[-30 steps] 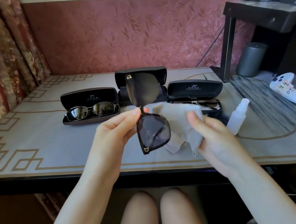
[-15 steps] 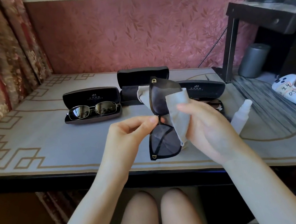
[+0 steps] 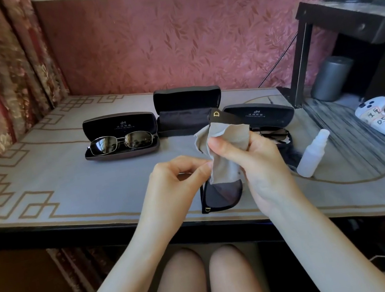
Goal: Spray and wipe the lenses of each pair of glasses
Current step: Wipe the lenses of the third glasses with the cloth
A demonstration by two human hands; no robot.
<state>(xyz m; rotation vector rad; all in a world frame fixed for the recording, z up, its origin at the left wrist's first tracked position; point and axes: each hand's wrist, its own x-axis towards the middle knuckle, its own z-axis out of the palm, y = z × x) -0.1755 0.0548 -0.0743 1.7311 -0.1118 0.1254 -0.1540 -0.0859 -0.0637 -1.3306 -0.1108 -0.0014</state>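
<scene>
A long table (image 3: 54, 188) with a pale patterned cover runs across the view, with a flowered curtain (image 3: 6, 74) at its left end and a dark desk (image 3: 353, 19) at its right. Three open black cases sit in a row towards the back. The left case (image 3: 118, 122) holds metal-framed glasses (image 3: 121, 142). The middle case (image 3: 188, 110) has only its dark lining showing. The right case (image 3: 261, 114) holds brown-lensed glasses (image 3: 274, 134), partly hidden behind the hands.

Both hands are raised over the near edge of the table. The left hand (image 3: 174, 184) pinches the black sunglasses (image 3: 223, 195) at their middle with thumb and forefinger, the other fingers curled under. The sunglasses stand on end. The lower lens is bare, and the upper lens is wrapped in a grey cloth (image 3: 227, 150), with one gold-marked corner poking out above it. The right hand (image 3: 262, 165) grips the cloth around that upper lens, thumb pressing on the near face, fingers behind.

A white spray bottle (image 3: 313, 153) lies tilted on the table just right of the right hand. A white game controller (image 3: 378, 116) lies further right, and a grey cylinder (image 3: 332, 78) stands under the desk.
</scene>
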